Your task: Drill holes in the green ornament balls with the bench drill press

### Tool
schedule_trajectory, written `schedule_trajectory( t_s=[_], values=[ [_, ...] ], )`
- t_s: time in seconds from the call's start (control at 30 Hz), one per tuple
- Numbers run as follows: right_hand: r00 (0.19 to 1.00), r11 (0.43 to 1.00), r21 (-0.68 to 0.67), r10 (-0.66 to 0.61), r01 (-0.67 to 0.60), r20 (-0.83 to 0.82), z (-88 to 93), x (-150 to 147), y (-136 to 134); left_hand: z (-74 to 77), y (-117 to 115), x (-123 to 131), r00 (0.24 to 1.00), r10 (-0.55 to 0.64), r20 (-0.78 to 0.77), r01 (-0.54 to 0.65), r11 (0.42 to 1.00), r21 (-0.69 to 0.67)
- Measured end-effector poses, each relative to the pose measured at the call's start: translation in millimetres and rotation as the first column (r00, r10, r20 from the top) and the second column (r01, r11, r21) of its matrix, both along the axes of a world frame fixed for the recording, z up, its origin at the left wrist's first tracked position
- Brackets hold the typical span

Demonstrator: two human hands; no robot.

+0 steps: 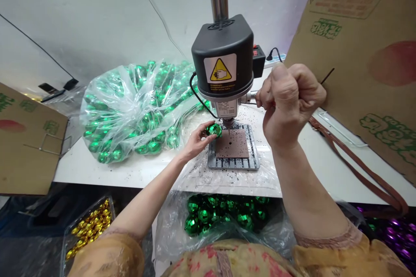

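Note:
My left hand grips a shiny green faceted ball between thumb and fingers. It holds the ball over the left part of a drill press's slotted metal base, close to the chuck. A square brownish-pink board with a dark hole lies on that base. My right hand is raised beside the black motor head, closed around the press's feed lever; most of the lever is hidden by the fist.
Behind on the left sits a clear plastic bag of green balls. More green balls lie in plastic below the table edge. Cardboard boxes flank the table, and a brown strap hangs at right. Dark specks litter the white tabletop.

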State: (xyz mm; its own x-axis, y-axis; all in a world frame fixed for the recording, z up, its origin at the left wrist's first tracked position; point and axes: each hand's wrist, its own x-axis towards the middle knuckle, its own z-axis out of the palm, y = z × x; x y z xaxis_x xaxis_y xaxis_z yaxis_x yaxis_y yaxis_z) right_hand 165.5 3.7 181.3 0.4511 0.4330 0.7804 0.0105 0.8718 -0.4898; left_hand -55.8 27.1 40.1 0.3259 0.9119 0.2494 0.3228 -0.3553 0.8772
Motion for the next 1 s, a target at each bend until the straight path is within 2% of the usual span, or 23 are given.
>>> schedule_trajectory(
  t_s=[0.13, 0.23, 0.4, 0.57, 0.73, 0.9, 1.0],
  values=[
    [0.999, 0.997, 0.078, 0.023, -0.027, 0.046, -5.2, 2.8, 5.7, -3.1, -3.7, 7.4, 0.994, -0.038, -0.101, 0.051, 0.99, 0.134],
    [0.998, 0.996, 0.091, -0.008, 0.002, 0.062, -6.8, 3.2, 7.1, -10.9, -5.1, 13.3, 0.994, -0.012, -0.108, 0.034, 0.979, 0.203],
    [0.995, 0.996, 0.066, -0.071, 0.066, 0.074, -3.3, 0.4, 1.2, -22.6, -7.9, 24.3, 0.993, 0.015, -0.114, 0.006, 0.984, 0.179],
    [0.997, 0.994, 0.098, -0.046, 0.04, 0.059, -3.4, -0.1, 0.2, -22.7, -10.4, 33.1, 0.998, -0.001, -0.065, 0.011, 0.988, 0.154],
    [0.991, 0.995, 0.061, -0.09, 0.084, 0.101, -4.0, 0.5, -1.2, -21.8, -7.4, 36.2, 0.998, -0.044, -0.043, 0.051, 0.981, 0.186],
    [0.998, 0.998, 0.054, -0.024, 0.021, 0.054, -0.8, -0.1, -5.2, -20.9, -10.3, 43.0, 0.997, -0.036, -0.069, 0.051, 0.971, 0.234],
    [1.0, 0.998, 0.067, 0.016, -0.017, 0.025, 0.8, -1.0, -6.7, -22.6, -16.7, 48.7, 0.999, -0.012, -0.034, 0.019, 0.977, 0.212]
  ],
)
